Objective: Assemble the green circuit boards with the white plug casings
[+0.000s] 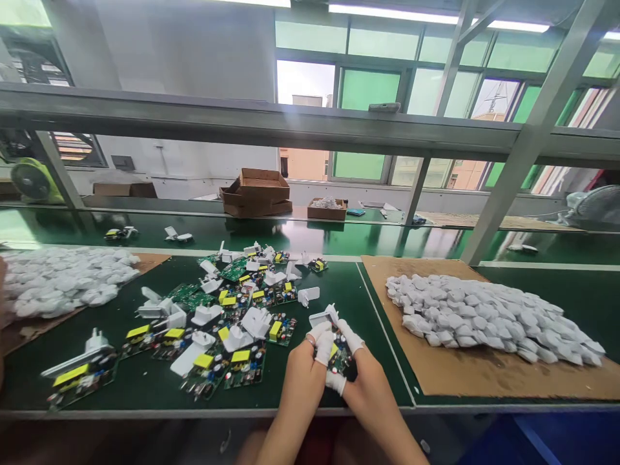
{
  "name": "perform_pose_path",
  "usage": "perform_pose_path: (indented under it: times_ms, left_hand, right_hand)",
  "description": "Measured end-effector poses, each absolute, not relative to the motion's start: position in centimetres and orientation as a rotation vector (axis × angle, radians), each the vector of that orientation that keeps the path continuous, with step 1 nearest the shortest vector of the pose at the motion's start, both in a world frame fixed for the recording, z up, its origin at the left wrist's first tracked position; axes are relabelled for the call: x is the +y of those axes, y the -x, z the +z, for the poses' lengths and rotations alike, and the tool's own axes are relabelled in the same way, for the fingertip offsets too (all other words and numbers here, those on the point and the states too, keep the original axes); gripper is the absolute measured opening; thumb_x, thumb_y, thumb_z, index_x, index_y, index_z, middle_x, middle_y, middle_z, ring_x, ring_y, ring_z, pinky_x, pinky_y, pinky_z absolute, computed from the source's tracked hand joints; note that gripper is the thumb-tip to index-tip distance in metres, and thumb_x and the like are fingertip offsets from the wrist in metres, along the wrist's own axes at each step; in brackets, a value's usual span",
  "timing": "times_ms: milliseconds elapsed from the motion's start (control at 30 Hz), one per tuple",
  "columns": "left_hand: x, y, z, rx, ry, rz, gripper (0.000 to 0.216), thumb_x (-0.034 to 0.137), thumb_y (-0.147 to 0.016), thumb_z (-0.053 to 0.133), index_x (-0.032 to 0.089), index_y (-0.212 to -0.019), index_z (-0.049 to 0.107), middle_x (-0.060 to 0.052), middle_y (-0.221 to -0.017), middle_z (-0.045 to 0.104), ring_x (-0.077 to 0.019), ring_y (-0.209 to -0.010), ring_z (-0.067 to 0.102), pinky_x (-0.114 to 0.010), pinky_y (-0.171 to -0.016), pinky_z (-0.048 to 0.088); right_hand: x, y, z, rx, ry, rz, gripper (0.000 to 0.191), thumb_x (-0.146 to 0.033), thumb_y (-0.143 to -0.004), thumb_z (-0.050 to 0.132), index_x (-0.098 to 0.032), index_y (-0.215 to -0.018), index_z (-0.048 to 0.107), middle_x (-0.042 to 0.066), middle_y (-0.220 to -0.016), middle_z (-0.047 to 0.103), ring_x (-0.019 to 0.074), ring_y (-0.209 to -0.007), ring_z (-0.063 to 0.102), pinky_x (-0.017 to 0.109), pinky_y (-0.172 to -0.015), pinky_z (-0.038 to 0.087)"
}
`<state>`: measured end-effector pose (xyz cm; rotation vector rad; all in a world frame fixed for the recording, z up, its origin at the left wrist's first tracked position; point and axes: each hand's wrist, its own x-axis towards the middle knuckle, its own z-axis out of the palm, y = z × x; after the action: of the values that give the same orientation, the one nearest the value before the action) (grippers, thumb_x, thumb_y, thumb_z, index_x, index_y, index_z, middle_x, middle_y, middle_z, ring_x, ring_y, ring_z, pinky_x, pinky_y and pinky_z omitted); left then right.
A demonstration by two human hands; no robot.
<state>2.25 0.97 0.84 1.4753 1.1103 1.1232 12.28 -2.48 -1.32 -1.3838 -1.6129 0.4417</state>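
Observation:
Both my hands meet near the front edge of the green bench, fingertips wrapped in white finger cots. My left hand (310,361) and my right hand (361,368) are closed together on one green circuit board (340,357) with a yellow part. A white plug shell (323,316) lies just beyond my fingertips. A loose heap of circuit boards (232,323) with yellow parts, mixed with white plug shells, spreads to the left of my hands.
A pile of white shells (489,316) lies on brown cardboard (465,378) at the right. Another white pile (62,281) sits far left. Brown boxes (256,192) stand on the far bench. Grey metal frame bars (523,148) cross overhead.

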Motion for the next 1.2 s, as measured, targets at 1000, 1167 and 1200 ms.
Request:
perform_pose_path:
  times_ms: [1000,1167,1200]
  left_hand:
    - [0.2,-1.0,0.6,1.221,-1.514,1.180,0.031,0.035,-0.069,0.043,0.017,-0.087,0.061,-0.005,-0.094,0.061,-0.0197,-0.094,0.049,-0.028,-0.084,0.036]
    - [-0.6,-2.1,0.6,1.314,-1.698,1.126,0.033,0.031,-0.071,0.037,0.015,-0.089,0.060,-0.007,-0.090,0.062,-0.0205,-0.078,0.056,-0.030,-0.066,0.044]
    - [-0.7,-2.2,0.6,1.320,-1.706,1.146,0.032,0.030,-0.072,0.037,0.015,-0.089,0.060,-0.008,-0.092,0.061,-0.0208,-0.080,0.055,-0.030,-0.067,0.044]
  right_hand:
    - [-2.5,-12.8,-0.7,-1.593,1.326,0.619,0.051,-0.020,-0.065,0.051,-0.019,-0.114,0.040,0.007,-0.105,0.049,0.0216,-0.099,0.040,0.038,-0.088,0.030]
    - [-2.7,-12.7,-0.7,-1.636,1.327,0.516,0.048,-0.018,-0.066,0.049,-0.018,-0.113,0.041,0.007,-0.102,0.050,0.0207,-0.095,0.043,0.035,-0.084,0.034]
    - [-2.7,-12.7,-0.7,-1.638,1.327,0.502,0.048,-0.018,-0.066,0.049,-0.018,-0.113,0.041,0.008,-0.102,0.050,0.0208,-0.094,0.043,0.035,-0.084,0.034]
